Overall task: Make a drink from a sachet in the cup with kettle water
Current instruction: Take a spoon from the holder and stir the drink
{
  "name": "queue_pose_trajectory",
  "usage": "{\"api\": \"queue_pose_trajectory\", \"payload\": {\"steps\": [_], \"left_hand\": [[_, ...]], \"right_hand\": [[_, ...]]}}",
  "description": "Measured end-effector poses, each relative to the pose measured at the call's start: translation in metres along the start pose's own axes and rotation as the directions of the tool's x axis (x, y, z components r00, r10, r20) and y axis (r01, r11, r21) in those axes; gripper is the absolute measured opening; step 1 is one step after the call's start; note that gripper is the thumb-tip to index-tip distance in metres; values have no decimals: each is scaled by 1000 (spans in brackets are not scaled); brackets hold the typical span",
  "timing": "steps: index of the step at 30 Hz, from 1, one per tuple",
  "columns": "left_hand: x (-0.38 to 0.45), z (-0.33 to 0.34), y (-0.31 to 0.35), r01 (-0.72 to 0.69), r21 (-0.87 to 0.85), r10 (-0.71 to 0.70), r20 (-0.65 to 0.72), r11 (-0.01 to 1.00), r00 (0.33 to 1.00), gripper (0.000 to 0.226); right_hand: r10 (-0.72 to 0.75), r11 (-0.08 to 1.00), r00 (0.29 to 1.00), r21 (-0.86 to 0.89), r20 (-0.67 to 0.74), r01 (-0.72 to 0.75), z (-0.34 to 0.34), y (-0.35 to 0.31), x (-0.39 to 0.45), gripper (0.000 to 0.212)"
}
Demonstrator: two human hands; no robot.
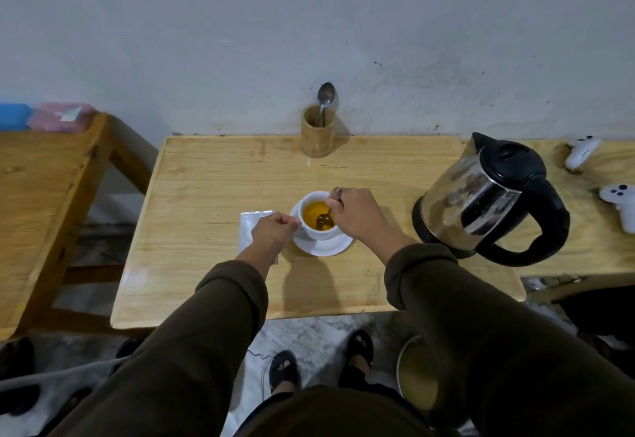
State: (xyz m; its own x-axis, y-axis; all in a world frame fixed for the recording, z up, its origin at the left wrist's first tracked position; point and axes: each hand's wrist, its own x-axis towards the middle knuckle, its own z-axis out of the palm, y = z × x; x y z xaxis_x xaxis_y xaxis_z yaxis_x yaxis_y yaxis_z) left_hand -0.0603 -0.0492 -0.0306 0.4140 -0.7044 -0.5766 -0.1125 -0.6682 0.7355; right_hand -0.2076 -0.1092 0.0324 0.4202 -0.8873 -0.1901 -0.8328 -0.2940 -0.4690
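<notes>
A white cup (311, 228) full of amber liquid stands on a white saucer (324, 247) in the middle of the wooden table (213, 189). My left hand (273, 230) pinches the cup's handle on its left side. My right hand (355, 213) holds a metal spoon (326, 216) whose bowl dips into the liquid. A silvery sachet (251, 227) lies flat left of the saucer, partly under my left wrist. The steel kettle (488, 196) with black lid and handle stands to the right, lid closed.
A bamboo holder (318, 132) with a spoon (324, 96) stands at the back against the wall. Two white controllers (580, 151) (620, 197) lie at far right. Another wooden table (41, 189) sits at left. A bin (417, 371) stands on the floor below.
</notes>
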Motion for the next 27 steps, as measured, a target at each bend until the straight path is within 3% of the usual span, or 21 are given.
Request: {"api": "queue_pose_trajectory", "payload": {"steps": [4, 12, 23, 27], "left_hand": [[0, 0, 0, 3, -15, -3, -13, 1000, 1000, 11], [-1, 0, 0, -14, 14, 14, -9, 1000, 1000, 14], [-3, 0, 1, -1, 6, 1, -14, 1000, 1000, 14], [-3, 0, 2, 8, -11, -8, -7, 1000, 1000, 13]], "right_hand": [[-18, 997, 999, -71, -35, 16, -2, -1, 1, 28], [-43, 998, 999, 42, 22, 42, 3, -4, -2, 29], [2, 997, 999, -74, -49, -5, 0, -3, 2, 30], [1, 999, 1000, 35, -25, 0, 4, -4, 0, 29]]}}
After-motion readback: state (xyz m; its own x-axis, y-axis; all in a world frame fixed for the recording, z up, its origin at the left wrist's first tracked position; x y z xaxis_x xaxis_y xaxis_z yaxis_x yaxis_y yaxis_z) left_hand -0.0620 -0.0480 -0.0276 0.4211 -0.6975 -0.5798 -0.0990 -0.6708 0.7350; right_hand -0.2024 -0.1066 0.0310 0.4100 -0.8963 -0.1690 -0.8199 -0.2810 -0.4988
